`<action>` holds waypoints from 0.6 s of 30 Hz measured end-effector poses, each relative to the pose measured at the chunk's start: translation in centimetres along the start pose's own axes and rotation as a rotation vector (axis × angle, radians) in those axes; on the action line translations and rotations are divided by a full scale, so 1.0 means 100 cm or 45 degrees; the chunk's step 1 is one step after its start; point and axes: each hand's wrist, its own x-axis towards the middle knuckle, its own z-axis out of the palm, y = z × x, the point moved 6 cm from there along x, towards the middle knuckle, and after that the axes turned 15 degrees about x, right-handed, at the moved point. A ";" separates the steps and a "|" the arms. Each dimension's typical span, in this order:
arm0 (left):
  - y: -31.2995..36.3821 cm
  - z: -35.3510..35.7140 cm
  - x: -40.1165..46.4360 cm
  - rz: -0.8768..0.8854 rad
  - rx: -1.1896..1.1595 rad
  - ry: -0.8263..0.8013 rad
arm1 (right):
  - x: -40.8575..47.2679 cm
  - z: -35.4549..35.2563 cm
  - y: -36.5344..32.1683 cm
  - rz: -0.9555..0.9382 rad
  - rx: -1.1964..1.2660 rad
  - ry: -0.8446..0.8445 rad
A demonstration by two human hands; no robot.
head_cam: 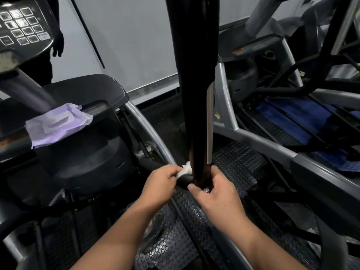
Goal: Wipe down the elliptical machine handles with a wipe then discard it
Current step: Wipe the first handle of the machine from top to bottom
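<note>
Down low, near the base of the black handle [191, 78] that rises straight up through the middle of the view, both hands are at work. The left hand [158, 184] pinches a small white wipe [184, 170] between curled fingers and thumb, and the wipe is pressed against the left side of the handle, just where the black grip meets a curved dark bar — crumpled, with only a little of it showing beyond the fingers. The right hand [218, 189] is wrapped around the handle's lower end from the other side, thumb across the front and fingers curled behind it, clamped on it just below the wipe. Both forearms are bare and come up from the bottom edge.

A slim silver bar [210, 125] runs alongside the handle on its right. Left of the hands sits the dark plastic housing [85, 160] of the elliptical, and above it a black ledge carries a soft purple wipe packet [58, 124] with a pale flap on top, one end hanging over the ledge's front edge. At the upper left corner is the console keypad [23, 26], its pale buttons in rows. Studded black rubber flooring [165, 248] shows under the arms. To the right stands a neighbouring machine [292, 121] with grey frame tubes and blue panels — well apart from the hands.
</note>
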 end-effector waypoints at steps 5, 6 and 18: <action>0.012 0.000 0.002 -0.038 0.097 0.043 | -0.001 -0.002 0.001 -0.008 0.008 -0.019; 0.022 0.001 -0.004 0.038 0.059 0.021 | -0.001 -0.002 0.001 -0.014 0.011 -0.020; 0.008 0.001 0.001 0.027 0.145 0.087 | 0.002 0.000 -0.001 -0.022 0.043 -0.051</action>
